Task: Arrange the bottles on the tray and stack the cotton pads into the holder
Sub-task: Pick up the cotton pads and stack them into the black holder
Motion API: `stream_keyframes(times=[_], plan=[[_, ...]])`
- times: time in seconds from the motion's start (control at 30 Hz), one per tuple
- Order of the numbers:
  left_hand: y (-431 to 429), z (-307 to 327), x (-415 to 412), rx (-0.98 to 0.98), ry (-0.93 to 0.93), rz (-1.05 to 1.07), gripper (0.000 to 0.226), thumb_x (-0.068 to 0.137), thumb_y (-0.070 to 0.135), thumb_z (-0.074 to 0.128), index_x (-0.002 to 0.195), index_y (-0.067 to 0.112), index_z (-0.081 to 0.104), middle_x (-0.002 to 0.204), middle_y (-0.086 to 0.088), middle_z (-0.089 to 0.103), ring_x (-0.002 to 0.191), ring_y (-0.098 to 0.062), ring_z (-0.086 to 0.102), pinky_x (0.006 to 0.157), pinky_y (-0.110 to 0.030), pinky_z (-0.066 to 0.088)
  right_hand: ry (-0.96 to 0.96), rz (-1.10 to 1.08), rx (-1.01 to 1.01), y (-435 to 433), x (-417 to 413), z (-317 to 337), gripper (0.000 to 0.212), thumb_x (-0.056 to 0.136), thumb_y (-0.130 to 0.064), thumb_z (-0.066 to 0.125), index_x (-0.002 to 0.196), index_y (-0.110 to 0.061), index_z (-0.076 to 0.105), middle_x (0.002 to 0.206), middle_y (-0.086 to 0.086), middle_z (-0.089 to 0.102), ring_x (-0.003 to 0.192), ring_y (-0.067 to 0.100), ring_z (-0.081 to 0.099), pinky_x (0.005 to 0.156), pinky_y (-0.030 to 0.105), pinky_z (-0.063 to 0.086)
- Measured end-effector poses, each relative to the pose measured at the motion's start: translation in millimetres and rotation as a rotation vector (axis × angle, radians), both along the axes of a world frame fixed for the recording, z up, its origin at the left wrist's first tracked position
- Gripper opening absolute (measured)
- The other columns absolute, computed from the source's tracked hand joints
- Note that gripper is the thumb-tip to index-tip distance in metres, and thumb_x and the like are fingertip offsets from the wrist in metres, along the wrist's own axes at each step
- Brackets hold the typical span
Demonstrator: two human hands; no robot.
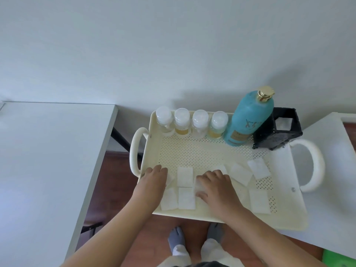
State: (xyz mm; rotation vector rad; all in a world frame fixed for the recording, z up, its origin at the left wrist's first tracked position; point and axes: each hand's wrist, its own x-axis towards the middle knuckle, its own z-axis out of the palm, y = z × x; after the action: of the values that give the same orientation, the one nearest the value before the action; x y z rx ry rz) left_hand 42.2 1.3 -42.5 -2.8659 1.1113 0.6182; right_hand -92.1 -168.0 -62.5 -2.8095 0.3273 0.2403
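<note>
A cream perforated tray (202, 151) with two loop handles holds several small clear bottles (200, 123) in a row along its far edge. Beside them stand a tall teal bottle (248, 120) with a gold cap and a black square holder (277, 130) with a white pad inside. Several white square cotton pads (185, 176) lie scattered on the tray's near half. My left hand (154, 180) rests flat near the tray's left edge, covering part of a pad. My right hand (215, 187) presses down on a pad at the tray's middle, fingers spread.
A white table (48, 160) stands to the left, with a gap of wooden floor (113, 182) between it and the tray. The tray's right part rests on another white surface (331, 189). A white wall rises behind. My feet in socks show below.
</note>
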Motion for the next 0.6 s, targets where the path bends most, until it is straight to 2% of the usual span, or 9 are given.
stream_keyframes(times=[0.1, 0.27, 0.33, 0.47, 0.6], plan=[[-2, 1, 3, -0.005, 0.009, 0.019, 0.027, 0.09, 0.013, 0.057, 0.116, 0.015, 0.051, 0.114, -0.003, 0.052, 0.098, -0.023, 0.052, 0.087, -0.037, 0.048, 0.002, -0.076, 0.032, 1, 1, -1, 0.04, 0.085, -0.04, 0.061, 0.121, -0.024, 0.053, 0.111, -0.004, 0.057, 0.105, 0.023, 0.047, 0.083, 0.034, 0.037], [-6, 6, 7, -0.064, 0.038, 0.03, 0.015, 0.09, 0.009, 0.055, 0.104, 0.013, 0.054, 0.104, -0.003, 0.051, 0.089, -0.021, 0.051, 0.076, -0.037, 0.052, -0.042, -0.172, 0.115, -4, 0, 1, 0.032, 0.081, -0.028, 0.07, 0.11, -0.018, 0.062, 0.102, 0.001, 0.061, 0.097, 0.025, 0.053, 0.078, 0.035, 0.043], [-6, 7, 10, -0.106, 0.051, 0.05, 0.014, 0.09, 0.004, 0.053, 0.101, 0.012, 0.054, 0.1, -0.003, 0.052, 0.087, -0.02, 0.053, 0.071, -0.037, 0.053, -0.053, -0.198, 0.142, -7, -3, 3, 0.031, 0.084, -0.028, 0.066, 0.113, -0.019, 0.06, 0.104, -0.001, 0.06, 0.097, 0.022, 0.051, 0.081, 0.032, 0.043], [-11, 14, 15, -0.155, 0.086, 0.086, 0.008, 0.092, 0.006, 0.05, 0.096, 0.01, 0.055, 0.097, -0.002, 0.054, 0.089, -0.02, 0.053, 0.075, -0.039, 0.053, -0.128, -0.305, 0.291, -14, -14, 15, 0.035, 0.088, -0.028, 0.063, 0.121, -0.021, 0.054, 0.103, -0.01, 0.056, 0.099, 0.016, 0.049, 0.084, 0.028, 0.042], [-17, 27, 13, -0.325, 0.069, 0.058, 0.003, 0.093, 0.019, 0.054, 0.094, 0.02, 0.057, 0.093, 0.008, 0.055, 0.085, -0.012, 0.052, 0.073, -0.032, 0.051, -0.278, -0.433, 0.387, -31, -21, 42, 0.031, 0.086, -0.03, 0.065, 0.114, -0.031, 0.052, 0.093, -0.019, 0.053, 0.093, 0.007, 0.049, 0.072, 0.015, 0.039]])
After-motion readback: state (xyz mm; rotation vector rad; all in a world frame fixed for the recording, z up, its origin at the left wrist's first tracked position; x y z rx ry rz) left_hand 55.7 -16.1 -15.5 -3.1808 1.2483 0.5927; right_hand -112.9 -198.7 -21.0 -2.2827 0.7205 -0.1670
